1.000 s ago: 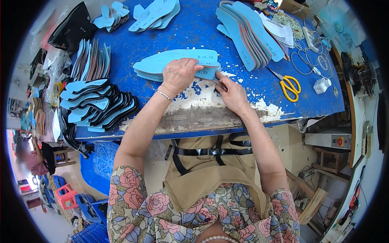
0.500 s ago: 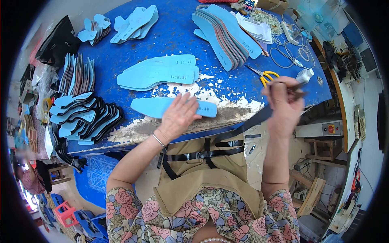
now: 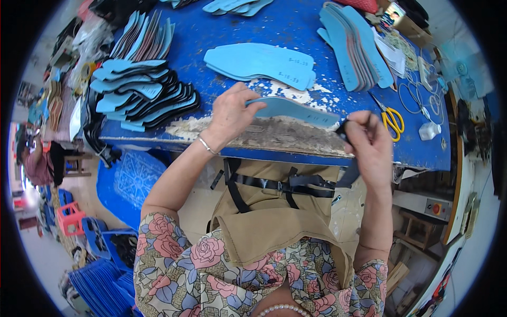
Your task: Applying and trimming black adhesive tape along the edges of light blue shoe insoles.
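Observation:
A light blue insole (image 3: 296, 112) is raised in a slight curve off the worn front of the table. My left hand (image 3: 234, 111) pinches its left end between thumb and fingers. At the insole's right end, my right hand (image 3: 369, 145) is closed on a black strip (image 3: 349, 174), whose tail hangs below the table edge toward my lap. Whether those fingers also grip the insole itself, I cannot tell. Just beyond lies a small pile of blue insoles (image 3: 253, 59). To the left sits a heap of black-edged insoles (image 3: 150, 92).
Yellow-handled scissors (image 3: 392, 122) and a small white bottle (image 3: 429, 131) lie on the blue table (image 3: 193, 39) at the right. Behind them are a stack of insoles (image 3: 354, 50) and tangled cords (image 3: 420, 98). More insoles (image 3: 142, 34) stand at the far left.
My left hand has gone from lying flat on the insole to pinching its left end, lifting it. My right hand has brought the black strip to its right end. The view has shifted.

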{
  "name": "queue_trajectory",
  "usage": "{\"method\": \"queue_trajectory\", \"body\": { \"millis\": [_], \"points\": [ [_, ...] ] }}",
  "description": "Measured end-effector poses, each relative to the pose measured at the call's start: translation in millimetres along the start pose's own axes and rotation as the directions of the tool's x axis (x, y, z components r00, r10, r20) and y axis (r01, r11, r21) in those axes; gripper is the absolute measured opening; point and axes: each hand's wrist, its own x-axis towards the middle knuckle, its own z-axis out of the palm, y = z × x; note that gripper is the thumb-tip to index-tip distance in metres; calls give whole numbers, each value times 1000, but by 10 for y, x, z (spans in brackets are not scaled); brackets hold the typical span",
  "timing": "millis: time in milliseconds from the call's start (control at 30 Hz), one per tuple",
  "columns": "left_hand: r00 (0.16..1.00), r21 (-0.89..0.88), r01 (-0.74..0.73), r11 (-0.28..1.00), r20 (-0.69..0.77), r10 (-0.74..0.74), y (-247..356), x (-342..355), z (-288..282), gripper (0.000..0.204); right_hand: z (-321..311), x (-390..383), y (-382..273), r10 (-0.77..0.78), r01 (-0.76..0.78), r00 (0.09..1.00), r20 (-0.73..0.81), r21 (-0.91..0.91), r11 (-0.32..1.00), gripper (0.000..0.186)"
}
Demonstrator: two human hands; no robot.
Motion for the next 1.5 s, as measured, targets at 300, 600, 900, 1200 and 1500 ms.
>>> {"method": "queue_trajectory", "body": {
  "millis": [300, 600, 900, 1200, 1500],
  "points": [
    [989, -248, -44, 968, 126, 77, 33, -74, -34, 39, 531, 636, 445, 67, 48, 935, 349, -309, 950, 14],
    [985, -175, -139, 975, 74, 153, 73, -142, -50, 73, 647, 736, 467, 125, 46, 928, 350, -443, 895, 15],
    [936, -95, -311, 945, -205, 287, -9, -204, 192, 45, 637, 958, 409, 343, -98, 853, 393, -525, 846, 14],
    [895, -72, -412, 908, -219, 389, -12, -226, 161, 18, 271, 873, 454, 272, -22, 833, 482, -462, 886, 9],
    [920, -1, -376, 927, 118, 374, 150, -108, 143, 21, 310, 608, 390, 133, 211, 920, 370, -751, 626, 17]
  ]
}}
